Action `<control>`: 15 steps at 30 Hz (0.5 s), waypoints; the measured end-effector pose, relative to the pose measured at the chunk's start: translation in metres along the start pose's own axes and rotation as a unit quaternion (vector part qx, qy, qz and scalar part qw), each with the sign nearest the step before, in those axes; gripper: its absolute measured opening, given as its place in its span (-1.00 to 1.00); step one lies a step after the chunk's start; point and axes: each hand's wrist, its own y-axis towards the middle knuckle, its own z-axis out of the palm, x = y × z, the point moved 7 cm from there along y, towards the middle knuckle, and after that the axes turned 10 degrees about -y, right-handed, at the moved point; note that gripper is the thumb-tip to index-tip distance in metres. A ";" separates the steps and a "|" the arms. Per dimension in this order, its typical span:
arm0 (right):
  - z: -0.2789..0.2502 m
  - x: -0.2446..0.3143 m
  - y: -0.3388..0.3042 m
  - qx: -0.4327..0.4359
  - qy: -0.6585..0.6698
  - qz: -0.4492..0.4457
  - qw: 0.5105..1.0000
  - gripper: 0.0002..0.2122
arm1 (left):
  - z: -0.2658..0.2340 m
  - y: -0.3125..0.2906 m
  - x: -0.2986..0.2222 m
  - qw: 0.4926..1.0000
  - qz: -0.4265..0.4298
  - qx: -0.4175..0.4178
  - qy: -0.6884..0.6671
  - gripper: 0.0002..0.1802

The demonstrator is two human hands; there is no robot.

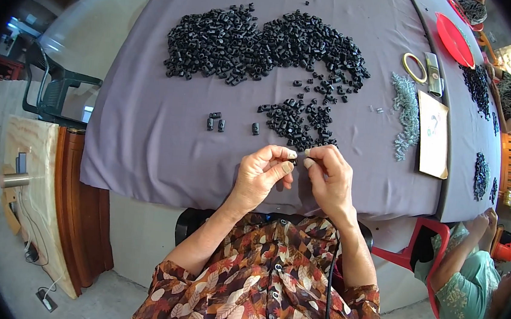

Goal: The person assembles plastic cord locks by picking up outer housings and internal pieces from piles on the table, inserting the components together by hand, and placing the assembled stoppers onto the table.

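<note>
Close together over the near edge of the cloth are my left hand (259, 175) and my right hand (331, 179). Between thumb and fingers, the left one pinches a small black plastic cord lock part (293, 161), mostly covered by the fingertips. My right thumb and forefinger press together beside it; whatever they hold is too small to make out. Just beyond the fingers lies a small pile of short black pieces (298, 122). Farther back spreads a large heap of black barrel-shaped pieces (214, 43). Several cord locks (221, 125) stand apart to the left.
Small silver springs (406, 115) lie right of the piles, beside a printed sheet on a board (432, 144), a yellow tape roll (414, 68) and a narrow flat item (434, 75). A red basin (454, 40) and co-workers are at right. A green chair (61, 88) stands left.
</note>
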 end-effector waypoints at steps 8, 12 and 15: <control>0.023 -0.029 -0.014 0.076 0.388 0.229 0.890 -0.94 | 0.002 0.002 0.002 0.999 -0.014 0.001 0.046 -0.88; 0.024 -0.033 -0.016 0.089 0.402 0.200 0.889 -0.93 | 0.003 0.002 0.004 0.999 -0.012 0.004 0.046 -0.88; 0.024 -0.034 -0.017 0.084 0.435 0.194 0.876 -0.91 | 0.005 0.003 0.004 0.998 0.001 -0.002 0.070 -0.89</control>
